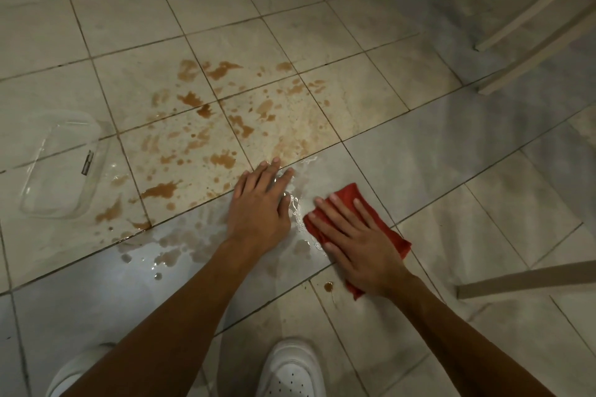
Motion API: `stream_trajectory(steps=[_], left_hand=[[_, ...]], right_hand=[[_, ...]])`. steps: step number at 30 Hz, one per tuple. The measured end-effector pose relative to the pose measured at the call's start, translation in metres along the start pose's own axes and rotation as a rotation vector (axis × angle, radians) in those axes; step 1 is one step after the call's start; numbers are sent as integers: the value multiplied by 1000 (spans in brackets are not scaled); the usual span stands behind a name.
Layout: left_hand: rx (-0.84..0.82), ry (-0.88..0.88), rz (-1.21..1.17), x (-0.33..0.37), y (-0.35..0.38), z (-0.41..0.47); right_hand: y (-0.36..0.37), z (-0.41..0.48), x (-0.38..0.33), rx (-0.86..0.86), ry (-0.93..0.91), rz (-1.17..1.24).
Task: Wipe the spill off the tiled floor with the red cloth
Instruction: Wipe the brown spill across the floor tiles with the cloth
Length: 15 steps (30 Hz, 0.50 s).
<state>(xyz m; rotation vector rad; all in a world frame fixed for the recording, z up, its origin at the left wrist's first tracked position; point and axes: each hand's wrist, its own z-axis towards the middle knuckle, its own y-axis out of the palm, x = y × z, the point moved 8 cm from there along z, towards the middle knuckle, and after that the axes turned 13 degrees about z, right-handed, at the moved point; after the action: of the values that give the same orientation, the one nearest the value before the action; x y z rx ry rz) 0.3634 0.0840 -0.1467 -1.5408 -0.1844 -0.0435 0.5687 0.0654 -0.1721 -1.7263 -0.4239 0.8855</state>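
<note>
White shoes [292, 371] stand at the near edge of the view on the tiled floor [129, 10], with both forearms reaching out over them. The right hand [354, 235] lies flat on the red cloth [395, 240], fingers straight and slightly fanned, pressing it to the tile rather than gripping it. The left hand [261, 203] rests palm-down just beside it on wet floor, fingers relaxed and spread, holding nothing; it looks like a brace.

The cloth is a small folded pad, bright red, lying at the right margin of the mess. It touches the clear puddle [298, 206] that glistens between the two hands.

The spill [222, 126] is mostly untouched, by my reading. Brown splashes and streaks cover several tiles beyond the left hand and run left toward a clear plastic tray [61, 164] lying on the floor. Paler, watery patches sit nearer, under the left forearm, and one lone brown drop [328, 286] lies just beside the near corner of the cloth.

To wipe well, I would keep the palm flat for even pressure and draw the cloth from the outer splashes inward, so the liquid is gathered rather than smeared along the grout lines. The pad is small for this much liquid, so it will likely soak through and need refolding or wringing. The left hand should shift off the wet patch before the cloth passes there.
</note>
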Motion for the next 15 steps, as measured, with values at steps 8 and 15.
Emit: stream_trajectory(steps=[8, 15], left_hand=[[-17, -10, 9, 2, 3, 0], [-6, 10, 3, -1, 2, 1]], right_hand=[[-17, 41, 7, 99, 242, 56], [-5, -13, 9, -21, -13, -37]])
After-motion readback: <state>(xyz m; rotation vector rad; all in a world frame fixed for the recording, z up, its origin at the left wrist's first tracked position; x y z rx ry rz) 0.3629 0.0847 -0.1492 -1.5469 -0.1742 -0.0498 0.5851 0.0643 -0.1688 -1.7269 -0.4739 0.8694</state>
